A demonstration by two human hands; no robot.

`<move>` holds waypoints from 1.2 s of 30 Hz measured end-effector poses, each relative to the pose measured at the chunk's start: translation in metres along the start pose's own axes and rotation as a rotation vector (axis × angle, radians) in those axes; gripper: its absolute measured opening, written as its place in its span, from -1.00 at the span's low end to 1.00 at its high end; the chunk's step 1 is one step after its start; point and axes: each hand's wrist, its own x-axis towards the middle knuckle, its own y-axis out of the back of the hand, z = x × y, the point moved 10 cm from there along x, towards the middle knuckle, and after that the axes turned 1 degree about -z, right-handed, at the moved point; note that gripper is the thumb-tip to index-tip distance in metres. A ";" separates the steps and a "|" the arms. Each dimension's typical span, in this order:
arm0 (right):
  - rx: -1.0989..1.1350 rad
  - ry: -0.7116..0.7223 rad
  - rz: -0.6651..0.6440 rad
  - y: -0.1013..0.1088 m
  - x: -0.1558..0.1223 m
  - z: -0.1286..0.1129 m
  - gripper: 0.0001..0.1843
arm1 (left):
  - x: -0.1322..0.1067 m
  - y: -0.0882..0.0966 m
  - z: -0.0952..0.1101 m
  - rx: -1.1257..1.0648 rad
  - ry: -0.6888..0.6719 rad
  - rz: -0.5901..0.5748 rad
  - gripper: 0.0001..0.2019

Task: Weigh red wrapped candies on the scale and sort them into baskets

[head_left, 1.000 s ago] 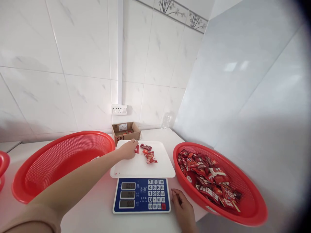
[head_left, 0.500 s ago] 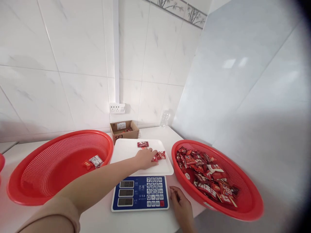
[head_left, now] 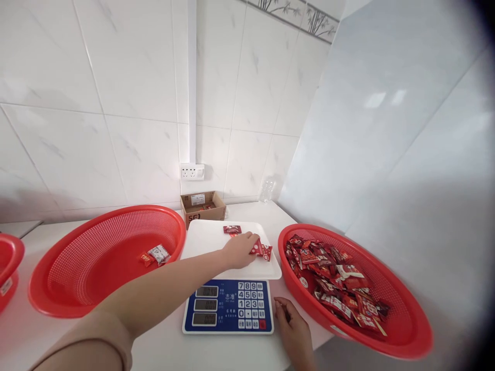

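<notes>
My left hand [head_left: 240,250] reaches over the white tray [head_left: 203,237] of a digital scale, fingers closed on a small red wrapped packet [head_left: 265,251] near the tray's right side. Its fingers partly hide the packet and what is under the palm. Another dark red packet [head_left: 232,229] lies at the tray's back edge, with a bit of orange-red wrapper just behind my knuckles. My right hand [head_left: 293,324] rests on the table right of the scale's blue keypad panel [head_left: 228,307]. Its fingers are curled in, and whatever they may hold is hidden.
A red basket [head_left: 419,330] full of red packets stands at the right. At the left, another red basket [head_left: 50,288] holds a silvery packet [head_left: 158,254] and an orange-red one [head_left: 146,258]. Behind the tray sit a cardboard box [head_left: 203,206] and a clear plastic container [head_left: 267,190].
The view has turned slightly left. My left hand has closed round the red packet, which now sits at a steeper tilt. My right hand stays beside the scale.
</notes>
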 end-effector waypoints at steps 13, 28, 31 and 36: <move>0.011 0.000 -0.061 -0.004 0.001 0.006 -0.54 | -0.016 0.022 -0.002 0.063 -0.048 -0.051 -0.64; 0.118 -0.051 0.094 0.000 -0.003 0.013 -0.53 | -0.132 0.072 -0.137 0.061 0.360 -0.048 -0.38; 0.090 -0.043 0.106 0.001 -0.003 0.014 -0.51 | -0.084 0.045 -0.103 0.025 0.209 -0.104 -0.36; 0.059 -0.009 0.125 0.002 -0.003 0.013 -0.50 | -0.013 0.006 -0.067 0.034 0.059 -0.150 -0.37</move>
